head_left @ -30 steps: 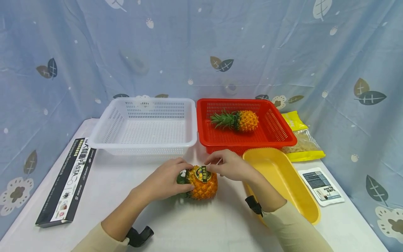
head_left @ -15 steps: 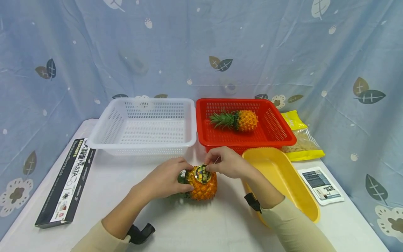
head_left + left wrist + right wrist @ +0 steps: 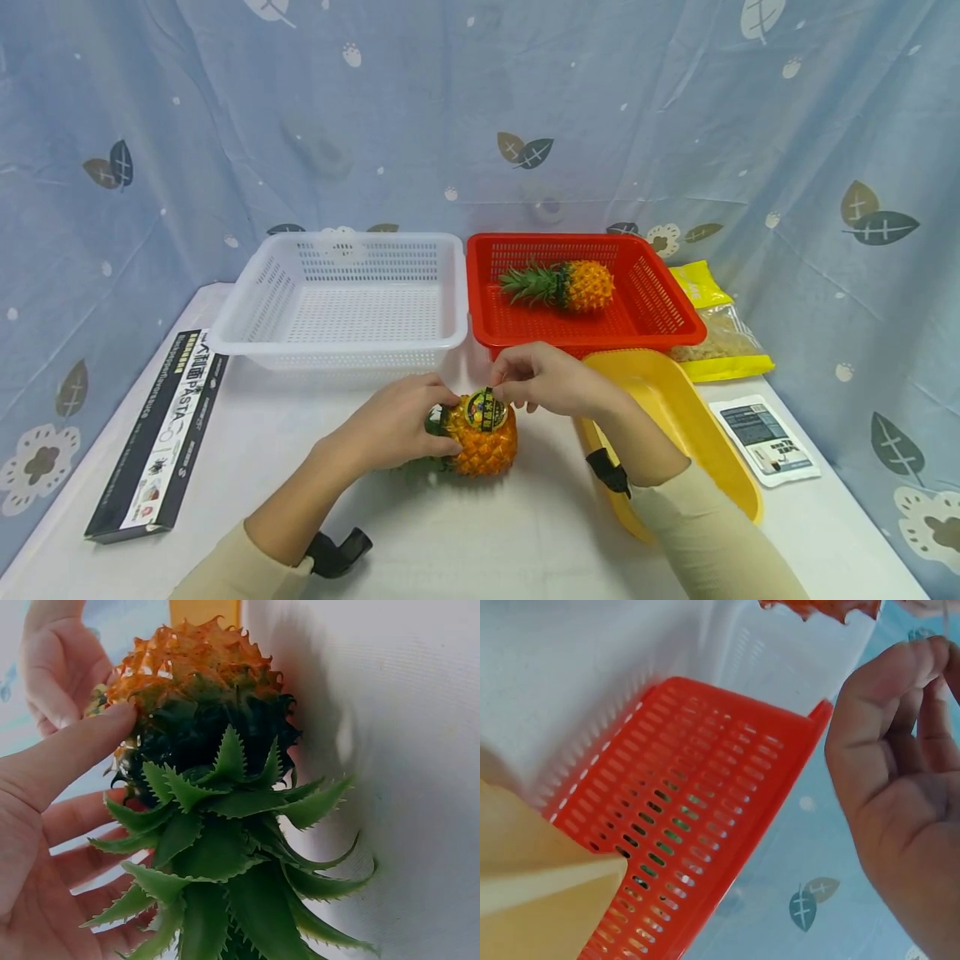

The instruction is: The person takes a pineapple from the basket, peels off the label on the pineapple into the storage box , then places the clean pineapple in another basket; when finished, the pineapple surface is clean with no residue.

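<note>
A toy-sized orange pineapple point(image 3: 486, 450) lies on its side on the white table, its green leaves point(image 3: 217, 847) pointing left. My left hand point(image 3: 393, 421) grips it where the leaves meet the fruit, thumb on the near side in the head view. On its upper face is a round yellow-and-black sticker point(image 3: 486, 412) with a black strip. The thumb and forefinger of my right hand point(image 3: 551, 379) pinch the sticker's upper edge; the other fingers are curled. In the right wrist view, the right hand point(image 3: 900, 750) shows pinched fingertips, with the sticker barely visible.
Behind stand a white basket point(image 3: 360, 346) and a red basket point(image 3: 585, 342) with another pineapple point(image 3: 588, 286) inside. A yellow tray point(image 3: 720, 467) lies under the right forearm. Outer items are a pasta box point(image 3: 161, 433), a yellow bag point(image 3: 723, 333) and a white pouch point(image 3: 765, 442).
My right hand has lifted slightly and shifted right at the sticker, whose black strip now slants more. The left hand and pineapple have stayed nearly still.
</note>
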`<state>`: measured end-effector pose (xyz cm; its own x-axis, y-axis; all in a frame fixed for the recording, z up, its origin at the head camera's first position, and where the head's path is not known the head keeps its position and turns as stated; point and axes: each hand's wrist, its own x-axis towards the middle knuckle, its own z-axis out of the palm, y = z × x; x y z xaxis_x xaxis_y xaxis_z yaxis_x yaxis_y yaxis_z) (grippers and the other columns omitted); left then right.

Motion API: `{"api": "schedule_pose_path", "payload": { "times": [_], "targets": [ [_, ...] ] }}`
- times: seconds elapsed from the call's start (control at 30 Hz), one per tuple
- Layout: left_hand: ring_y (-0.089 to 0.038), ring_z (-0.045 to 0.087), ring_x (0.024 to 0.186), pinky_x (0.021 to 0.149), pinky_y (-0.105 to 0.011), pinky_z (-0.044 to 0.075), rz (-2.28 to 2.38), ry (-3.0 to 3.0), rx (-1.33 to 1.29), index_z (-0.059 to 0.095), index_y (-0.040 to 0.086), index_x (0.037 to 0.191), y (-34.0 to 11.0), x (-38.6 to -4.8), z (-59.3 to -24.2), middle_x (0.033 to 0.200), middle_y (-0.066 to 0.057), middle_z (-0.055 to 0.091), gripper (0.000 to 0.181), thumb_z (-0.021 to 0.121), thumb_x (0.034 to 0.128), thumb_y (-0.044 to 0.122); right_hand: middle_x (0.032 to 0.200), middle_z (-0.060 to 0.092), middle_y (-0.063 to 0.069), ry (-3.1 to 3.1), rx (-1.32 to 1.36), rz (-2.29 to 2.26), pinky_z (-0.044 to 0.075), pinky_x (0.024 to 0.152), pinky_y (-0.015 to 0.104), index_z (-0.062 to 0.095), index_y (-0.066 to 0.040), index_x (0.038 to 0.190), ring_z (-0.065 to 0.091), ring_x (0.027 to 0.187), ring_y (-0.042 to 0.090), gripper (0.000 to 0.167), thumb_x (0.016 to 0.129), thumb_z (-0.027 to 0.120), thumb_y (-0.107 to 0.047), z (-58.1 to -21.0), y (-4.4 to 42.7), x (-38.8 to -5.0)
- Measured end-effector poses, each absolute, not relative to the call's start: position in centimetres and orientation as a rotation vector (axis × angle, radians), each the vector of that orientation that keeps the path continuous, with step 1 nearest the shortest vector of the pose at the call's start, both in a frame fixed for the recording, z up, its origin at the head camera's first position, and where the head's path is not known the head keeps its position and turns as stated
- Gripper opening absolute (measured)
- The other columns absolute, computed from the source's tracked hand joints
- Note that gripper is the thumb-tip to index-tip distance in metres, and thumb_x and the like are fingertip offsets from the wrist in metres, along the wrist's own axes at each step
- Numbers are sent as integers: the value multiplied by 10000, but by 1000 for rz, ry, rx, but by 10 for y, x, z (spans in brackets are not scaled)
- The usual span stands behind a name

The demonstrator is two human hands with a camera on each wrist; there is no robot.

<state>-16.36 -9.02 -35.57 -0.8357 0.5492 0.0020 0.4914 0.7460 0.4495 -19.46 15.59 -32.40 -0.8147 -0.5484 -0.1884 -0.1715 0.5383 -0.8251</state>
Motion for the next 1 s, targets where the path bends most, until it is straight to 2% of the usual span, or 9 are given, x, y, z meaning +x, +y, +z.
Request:
{"api": "schedule_pose_path", "payload": {
  "times": [0.3,0.43,0.67,1.0],
  "targets": [
    [-179,649,997,934,-385,557,661,2798,844,769,103,1173,-88,-164,-355,1091,13,690,472,891,790,350,880,651,101,2206,-548,-1272,551,698,310,693,-86,1034,603,790,265,112,991,682,-189,-311,178,-201],
    [-189,654,1013,949,-397,555,648,2803,837,766,98,1185,-89,-164,-354,1112,4,695,485,891,791,352,845,638,109,2192,-545,-1264,552,689,327,682,-81,1036,599,748,253,127,993,684,-200,-305,191,-203],
    [-182,655,1012,949,-395,555,635,2814,844,760,98,1207,-90,-164,-355,1117,7,698,507,883,797,371,837,624,89,2214,-510,-1243,579,754,404,677,-73,1041,600,747,228,146,1000,679,-213,-295,216,-200],
    [-177,648,1008,948,-395,553,631,2816,839,757,94,1215,-89,-165,-356,1123,8,696,525,892,792,375,822,608,86,2252,-474,-1212,579,733,369,673,-57,1057,600,745,218,160,1005,674,-208,-298,255,-197]
  ]
}}
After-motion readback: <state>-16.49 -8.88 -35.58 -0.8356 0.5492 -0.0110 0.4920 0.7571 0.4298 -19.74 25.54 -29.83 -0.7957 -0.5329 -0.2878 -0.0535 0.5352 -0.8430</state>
